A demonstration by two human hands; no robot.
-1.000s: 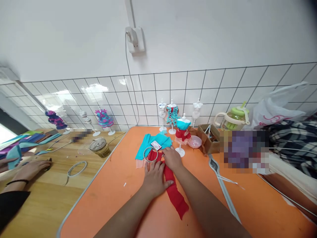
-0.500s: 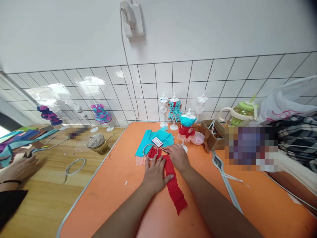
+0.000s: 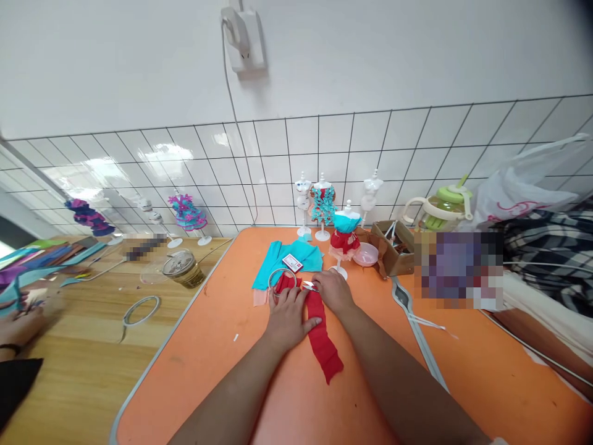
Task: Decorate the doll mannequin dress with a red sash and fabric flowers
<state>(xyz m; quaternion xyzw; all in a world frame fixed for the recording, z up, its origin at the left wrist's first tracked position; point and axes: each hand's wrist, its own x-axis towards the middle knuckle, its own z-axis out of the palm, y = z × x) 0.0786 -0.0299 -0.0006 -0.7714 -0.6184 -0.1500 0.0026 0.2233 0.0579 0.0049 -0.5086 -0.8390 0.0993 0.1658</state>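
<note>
A strip of red cloth [image 3: 324,349] lies lengthwise on the orange table, its near end ragged. My left hand [image 3: 290,318] rests flat on its left side, fingers stretched and thumb across the strip. My right hand [image 3: 334,292] is closed around small scissors [image 3: 309,286], whose spread blades point left at the strip's far end. The scissors' handles are hidden in my fingers. Just beyond my left fingertips, a pale ring [image 3: 283,272] lies over a folded red piece [image 3: 286,283]. Turquoise cloth [image 3: 274,259] with a white label card [image 3: 293,262] on it lies behind.
A small dress form [image 3: 346,235] in turquoise and red stands behind my right hand, near a pink dish [image 3: 365,253] and a cardboard box [image 3: 393,250]. A glass jar [image 3: 180,269] is on the wooden table. A co-worker's hand [image 3: 21,321] handles cloth at far left.
The scissors' blades now show spread apart at the strip's far end. The near end of the red strip has shifted slightly up and left. My left hand stays on the cloth.
</note>
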